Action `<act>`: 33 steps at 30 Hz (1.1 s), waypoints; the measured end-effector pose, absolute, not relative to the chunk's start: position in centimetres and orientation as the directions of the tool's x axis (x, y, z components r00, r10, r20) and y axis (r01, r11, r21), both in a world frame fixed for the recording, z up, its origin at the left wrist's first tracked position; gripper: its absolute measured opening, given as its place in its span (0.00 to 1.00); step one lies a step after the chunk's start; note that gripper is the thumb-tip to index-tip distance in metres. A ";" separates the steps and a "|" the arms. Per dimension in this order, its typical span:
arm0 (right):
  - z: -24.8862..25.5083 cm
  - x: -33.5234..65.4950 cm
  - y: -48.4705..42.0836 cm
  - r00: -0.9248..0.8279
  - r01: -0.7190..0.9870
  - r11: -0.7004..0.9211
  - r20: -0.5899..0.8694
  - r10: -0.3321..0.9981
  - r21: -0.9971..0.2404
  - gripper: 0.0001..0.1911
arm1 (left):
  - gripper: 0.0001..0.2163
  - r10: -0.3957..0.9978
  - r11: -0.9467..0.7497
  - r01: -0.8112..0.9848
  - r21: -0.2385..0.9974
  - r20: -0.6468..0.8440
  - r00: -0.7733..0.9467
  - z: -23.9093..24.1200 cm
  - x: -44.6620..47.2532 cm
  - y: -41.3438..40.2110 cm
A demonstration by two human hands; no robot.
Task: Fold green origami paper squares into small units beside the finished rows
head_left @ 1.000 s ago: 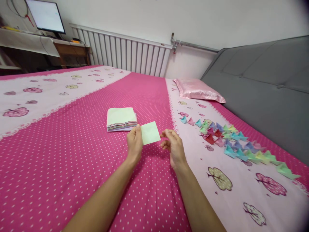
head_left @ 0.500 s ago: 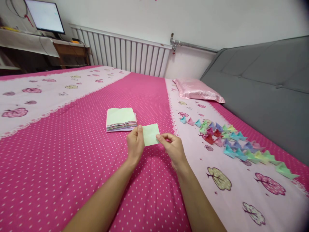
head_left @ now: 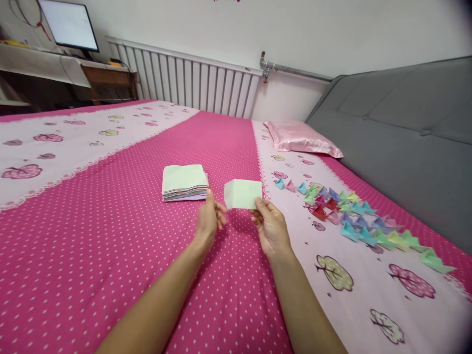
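A pale green paper square (head_left: pixel 243 193) is held above the pink dotted bedspread (head_left: pixel 110 231). My right hand (head_left: pixel 271 227) pinches its lower right edge. My left hand (head_left: pixel 209 220) is just left of the sheet, fingers loosely curled, not clearly touching it. A stack of coloured paper squares (head_left: pixel 184 182) with a pale green top sheet lies just beyond my left hand. Several folded paper shapes (head_left: pixel 354 216) in blue, green, red and pink lie in a row to the right.
A pink satin pillow (head_left: pixel 302 137) lies at the head of the bed beside a grey padded headboard (head_left: pixel 405 132). A white radiator (head_left: pixel 184 83) lines the far wall. A monitor (head_left: pixel 70 24) stands on a desk at far left.
The green sheet passed from my left hand's pinch to my right hand and moved right and up. My left hand let go and dropped slightly.
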State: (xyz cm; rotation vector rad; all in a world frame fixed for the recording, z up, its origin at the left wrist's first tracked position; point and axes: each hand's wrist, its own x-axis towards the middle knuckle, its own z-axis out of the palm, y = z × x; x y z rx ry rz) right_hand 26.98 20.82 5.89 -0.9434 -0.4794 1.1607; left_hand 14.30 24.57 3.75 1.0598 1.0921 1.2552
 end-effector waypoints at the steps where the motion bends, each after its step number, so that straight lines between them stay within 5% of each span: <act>1: 5.9 27.1 20.9 0.363 -0.600 0.104 -0.154 0.919 -0.793 0.11 | 0.32 0.985 0.143 -0.151 0.978 -0.125 0.121 3.8 14.4 24.5; 3: 5.9 27.3 21.0 0.358 -0.665 0.124 -0.169 0.918 -0.737 0.11 | 0.34 0.881 0.341 -0.122 0.932 -0.272 0.388 4.0 14.6 24.2; 6: 6.0 27.3 21.0 0.310 -0.708 0.118 -0.156 0.938 -0.697 0.10 | 0.32 0.776 0.408 -0.259 0.876 -0.183 0.603 4.6 15.2 23.3; 11: 5.8 26.6 20.7 0.167 -0.616 -0.014 -0.148 0.975 -0.788 0.11 | 0.19 0.891 0.235 -0.593 0.770 0.073 0.448 5.5 15.8 22.7; 18: 5.3 25.8 20.4 0.247 -0.275 0.037 -0.033 0.969 -0.961 0.13 | 0.11 0.996 0.081 -0.818 0.570 -0.016 0.088 5.5 15.0 24.7; 21: 5.9 26.4 20.1 0.184 -0.120 0.125 0.101 0.978 -0.985 0.25 | 0.11 0.995 0.100 -0.845 0.525 -0.035 0.096 5.6 14.5 25.2; 25: 6.9 28.1 19.5 -0.107 0.183 0.304 0.288 0.951 -0.935 0.37 | 0.11 0.993 0.115 -0.858 0.500 -0.074 0.090 6.2 14.2 25.3; 28: 7.0 29.2 19.5 -0.270 0.382 0.401 0.314 0.910 -0.833 0.35 | 0.11 0.987 0.154 -0.844 0.513 -0.112 0.112 6.4 14.1 25.1; 33: 6.2 30.0 20.0 -0.248 0.461 0.452 0.377 0.892 -0.764 0.27 | 0.12 0.959 0.283 -0.789 0.545 -0.151 0.240 6.2 14.4 24.7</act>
